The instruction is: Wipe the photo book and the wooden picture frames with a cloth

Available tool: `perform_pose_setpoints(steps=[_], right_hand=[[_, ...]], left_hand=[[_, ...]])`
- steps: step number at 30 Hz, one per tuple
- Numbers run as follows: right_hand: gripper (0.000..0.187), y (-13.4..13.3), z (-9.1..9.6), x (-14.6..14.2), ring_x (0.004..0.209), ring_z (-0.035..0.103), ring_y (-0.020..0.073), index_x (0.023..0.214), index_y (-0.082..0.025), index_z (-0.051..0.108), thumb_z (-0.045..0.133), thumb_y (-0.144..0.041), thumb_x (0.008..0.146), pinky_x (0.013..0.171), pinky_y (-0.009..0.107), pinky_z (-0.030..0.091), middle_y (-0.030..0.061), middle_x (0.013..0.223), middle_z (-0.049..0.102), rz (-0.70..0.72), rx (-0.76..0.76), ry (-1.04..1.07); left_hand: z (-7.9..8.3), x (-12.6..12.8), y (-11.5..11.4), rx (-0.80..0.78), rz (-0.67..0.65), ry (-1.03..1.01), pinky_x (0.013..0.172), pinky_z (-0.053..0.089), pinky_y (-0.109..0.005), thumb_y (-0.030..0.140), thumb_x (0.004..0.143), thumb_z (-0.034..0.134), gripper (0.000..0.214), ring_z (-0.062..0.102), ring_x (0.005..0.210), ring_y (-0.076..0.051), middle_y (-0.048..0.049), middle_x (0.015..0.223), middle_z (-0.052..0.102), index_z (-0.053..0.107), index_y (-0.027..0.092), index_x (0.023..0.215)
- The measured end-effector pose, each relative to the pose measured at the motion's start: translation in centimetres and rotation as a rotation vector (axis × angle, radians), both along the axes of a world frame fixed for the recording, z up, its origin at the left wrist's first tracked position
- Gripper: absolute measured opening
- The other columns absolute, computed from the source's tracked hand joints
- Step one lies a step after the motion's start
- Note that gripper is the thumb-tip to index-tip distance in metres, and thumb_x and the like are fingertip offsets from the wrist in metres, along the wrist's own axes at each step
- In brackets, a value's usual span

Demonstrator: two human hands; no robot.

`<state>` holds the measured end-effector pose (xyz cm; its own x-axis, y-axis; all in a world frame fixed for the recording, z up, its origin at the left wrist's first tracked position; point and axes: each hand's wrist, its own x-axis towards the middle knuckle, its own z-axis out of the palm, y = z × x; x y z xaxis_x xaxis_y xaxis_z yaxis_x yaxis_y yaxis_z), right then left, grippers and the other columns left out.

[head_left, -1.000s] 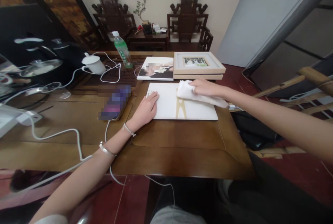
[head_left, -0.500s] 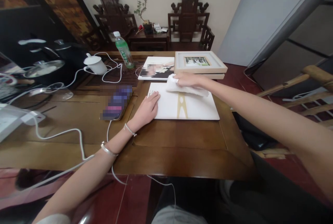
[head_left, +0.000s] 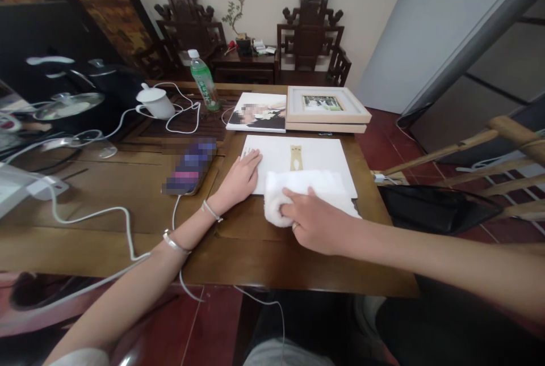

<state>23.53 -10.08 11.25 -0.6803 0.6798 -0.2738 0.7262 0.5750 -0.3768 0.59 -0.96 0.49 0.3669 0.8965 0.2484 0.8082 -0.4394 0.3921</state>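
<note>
A white flat board with a small tan clip-shaped mark lies on the wooden table. My left hand rests flat on the board's left edge, fingers stretched out. My right hand presses a folded white cloth against the board's near edge, with its fingers curled over the cloth. Behind the board lie a printed photo canvas and a light wooden picture frame stacked on another frame.
A phone on a white cable lies left of the board. Further back stand a green bottle and a white teapot among loose cables. A black bag sits off the table's right edge. Carved dark chairs line the wall.
My right hand has dragged the cloth from the board's far edge down to its near edge, towards me. My left hand has stayed in place on the board.
</note>
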Motion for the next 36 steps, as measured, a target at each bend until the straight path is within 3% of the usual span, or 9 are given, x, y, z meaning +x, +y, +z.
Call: perform_pose_setpoints(steps=[4, 7, 13, 20, 26, 31, 36], right_hand=[[0.017, 3.1, 0.5, -0.2, 0.077, 0.056, 0.0199, 0.082, -0.02, 0.053, 0.043, -0.007, 0.082, 0.075, 0.034, 0.042, 0.0105, 0.094, 0.064, -0.024, -0.035, 0.046], [0.016, 7.1, 1.0, -0.9, 0.07, 0.051, 0.0183, 0.085, -0.019, 0.056, 0.046, -0.007, 0.082, 0.066, 0.031, 0.036, 0.0087, 0.085, 0.063, -0.047, -0.016, 0.029], [0.027, 14.3, 1.8, -2.8, 0.091, 0.061, 0.0256, 0.093, -0.014, 0.068, 0.046, -0.003, 0.084, 0.078, 0.031, 0.04, 0.015, 0.099, 0.073, -0.07, 0.217, -0.062], [0.037, 17.6, 1.3, -3.9, 0.099, 0.065, 0.0279, 0.109, -0.008, 0.071, 0.04, -0.003, 0.088, 0.083, 0.032, 0.043, 0.0206, 0.117, 0.074, -0.113, 0.257, -0.067], [0.033, 15.1, 0.8, -3.7, 0.101, 0.065, 0.0281, 0.108, -0.011, 0.072, 0.046, -0.005, 0.088, 0.08, 0.031, 0.041, 0.0197, 0.114, 0.074, -0.089, 0.259, -0.086], [0.033, 8.8, 0.4, -2.7, 0.091, 0.063, 0.0256, 0.105, -0.013, 0.07, 0.043, -0.006, 0.088, 0.077, 0.034, 0.04, 0.0177, 0.105, 0.072, -0.059, 0.173, -0.096], [0.027, 2.4, 0.4, -1.9, 0.091, 0.062, 0.0251, 0.093, -0.017, 0.067, 0.044, -0.005, 0.083, 0.097, 0.048, 0.041, 0.0168, 0.109, 0.069, 0.011, 0.103, -0.051]], left_hand=[[-0.1, -0.1, 0.1, 0.0, 0.0, 0.0, 0.127, 0.033, -0.063, 0.014, 0.099, 0.037, 0.054, 0.042, 0.155, -0.033, -0.017, 0.163, 0.05, 0.057, 0.014, 0.149], [-0.1, -0.1, 0.1, -0.007, -0.004, 0.001, 0.127, 0.033, -0.063, 0.015, 0.1, 0.037, 0.053, 0.041, 0.155, -0.033, -0.0161, 0.163, 0.05, 0.057, 0.015, 0.149], [-0.2, -0.1, 0.1, -0.005, -0.01, 0.01, 0.128, 0.031, -0.061, 0.015, 0.101, 0.035, 0.053, 0.04, 0.156, -0.032, -0.0168, 0.164, 0.049, 0.055, 0.013, 0.15], [0.0, -0.1, 0.0, -0.004, -0.019, -0.005, 0.127, 0.032, -0.064, 0.016, 0.101, 0.036, 0.053, 0.04, 0.156, -0.034, -0.0181, 0.163, 0.05, 0.055, 0.013, 0.15], [-0.3, -0.1, 0.2, -0.001, -0.02, -0.039, 0.127, 0.032, -0.065, 0.016, 0.1, 0.037, 0.054, 0.042, 0.155, -0.033, -0.0174, 0.163, 0.05, 0.055, 0.015, 0.15], [-0.2, 0.0, 0.3, -0.013, -0.031, -0.026, 0.127, 0.032, -0.061, 0.016, 0.1, 0.038, 0.052, 0.041, 0.156, -0.033, -0.0186, 0.163, 0.049, 0.056, 0.013, 0.148], [-0.2, 0.1, 0.2, -0.01, -0.006, -0.033, 0.128, 0.031, -0.06, 0.016, 0.099, 0.038, 0.052, 0.041, 0.156, -0.031, -0.017, 0.163, 0.05, 0.057, 0.014, 0.147]])
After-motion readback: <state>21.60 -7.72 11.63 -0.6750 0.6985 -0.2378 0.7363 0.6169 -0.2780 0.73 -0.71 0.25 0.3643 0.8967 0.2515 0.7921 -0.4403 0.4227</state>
